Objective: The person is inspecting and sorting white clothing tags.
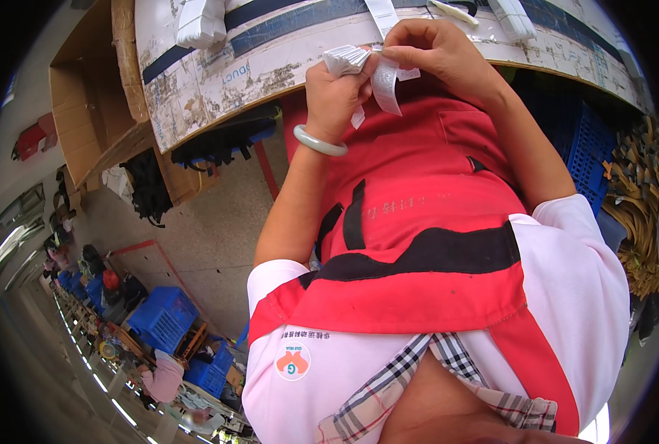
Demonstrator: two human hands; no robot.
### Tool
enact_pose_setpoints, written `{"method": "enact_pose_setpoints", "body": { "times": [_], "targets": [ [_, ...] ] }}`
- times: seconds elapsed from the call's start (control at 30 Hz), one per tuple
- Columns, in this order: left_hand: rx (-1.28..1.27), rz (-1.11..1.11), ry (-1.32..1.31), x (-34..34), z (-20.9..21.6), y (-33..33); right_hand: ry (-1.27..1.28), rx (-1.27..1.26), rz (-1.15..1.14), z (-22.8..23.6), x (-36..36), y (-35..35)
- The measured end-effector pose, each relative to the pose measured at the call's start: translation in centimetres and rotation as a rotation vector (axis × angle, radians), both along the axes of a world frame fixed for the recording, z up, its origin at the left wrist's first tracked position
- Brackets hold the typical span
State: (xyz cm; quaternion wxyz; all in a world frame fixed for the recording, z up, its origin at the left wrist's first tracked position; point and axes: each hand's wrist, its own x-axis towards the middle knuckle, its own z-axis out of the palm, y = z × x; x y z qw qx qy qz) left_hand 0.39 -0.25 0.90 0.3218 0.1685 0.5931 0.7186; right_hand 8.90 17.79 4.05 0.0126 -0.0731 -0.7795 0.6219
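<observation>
My left hand (332,98), with a pale bangle (320,140) at its wrist, is closed around a fanned bundle of small white fabric labels (345,59). Close beside it, the thumb and fingers of my right hand (437,58) pinch together at a white label strip (386,85) covered in fine print. That strip hangs down between the two hands, over the red apron (418,163). Another white strip (380,15) lies on the worn table (196,96) just beyond my fingers. Both hands are at the table's near edge.
White label stacks (201,24) lie at the table's far left, and another stack (513,19) at the right near a slim white tool (454,11). A cardboard box (93,103) stands left. A blue crate (588,152) and brown strips (636,200) are at right. Another person (164,377) sits farther off.
</observation>
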Motion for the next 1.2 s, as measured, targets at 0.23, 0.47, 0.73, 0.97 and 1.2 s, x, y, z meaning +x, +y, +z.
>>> {"method": "enact_pose_setpoints", "body": {
  "times": [0.23,0.47,0.73,0.97,1.2],
  "targets": [
    [0.090,-0.275,-0.346,-0.6,-0.3,-0.4,0.031,-0.129,-0.014,-0.3,-0.4,-1.6],
    [0.118,-0.362,-0.388,-0.6,-1.0,-0.7,0.209,0.237,-0.114,-2.5,-0.8,0.0],
    [0.016,-0.226,-0.345,-0.7,-0.8,-0.3,0.350,0.660,-0.287,-4.0,-2.9,2.4],
    [-0.045,-0.026,-0.015,-1.3,-0.6,-0.1,0.199,0.364,-0.310,-2.8,-2.8,1.3],
    [-0.080,-0.047,0.066,-1.3,-1.2,0.2,0.378,0.599,-0.231,-4.2,-3.1,2.3]
  ]
}}
